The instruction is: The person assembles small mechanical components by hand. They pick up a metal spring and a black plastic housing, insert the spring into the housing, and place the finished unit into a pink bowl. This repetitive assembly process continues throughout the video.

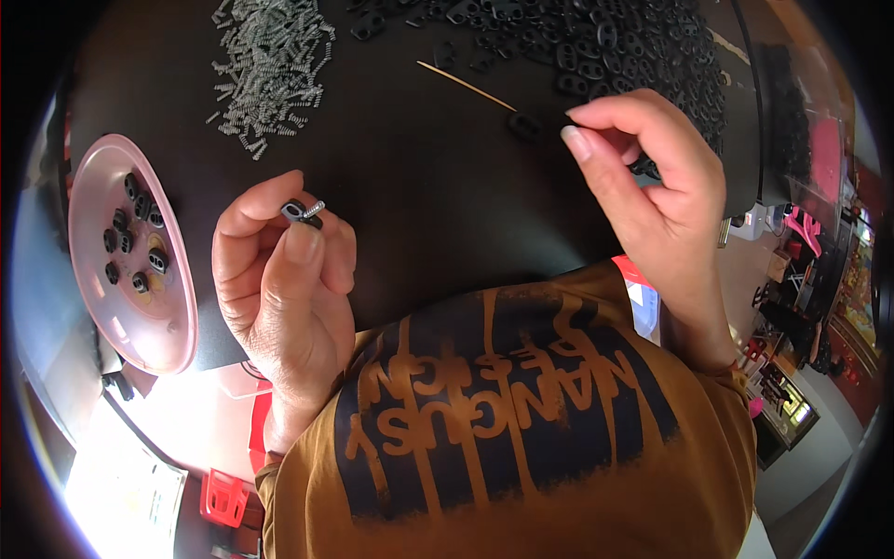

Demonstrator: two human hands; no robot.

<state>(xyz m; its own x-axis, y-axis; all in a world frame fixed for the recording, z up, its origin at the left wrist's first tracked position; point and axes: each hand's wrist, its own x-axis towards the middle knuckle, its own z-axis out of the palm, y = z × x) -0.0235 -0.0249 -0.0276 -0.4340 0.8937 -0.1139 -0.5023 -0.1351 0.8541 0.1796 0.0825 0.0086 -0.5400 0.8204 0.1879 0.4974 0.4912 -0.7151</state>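
Observation:
My left hand [284, 289] pinches a small black two-hole cord lock piece [294, 211] between thumb and fingers. A short metal spring [315, 211] stands out of that piece, pointing up to the right. My right hand [652, 168] is raised on the other side, its thumb and index fingertips slightly apart, with nothing visible between them. Just left of those fingertips, a thin wooden stick [466, 86] lies on the table, its lower end at a single dark piece [523, 126].
A heap of springs [270, 74] lies at the far left of the black table [419, 186]. Many loose black pieces [605, 47] spread over the far right. At the left, a pink plastic dish [88, 279] holds several black pieces [156, 260].

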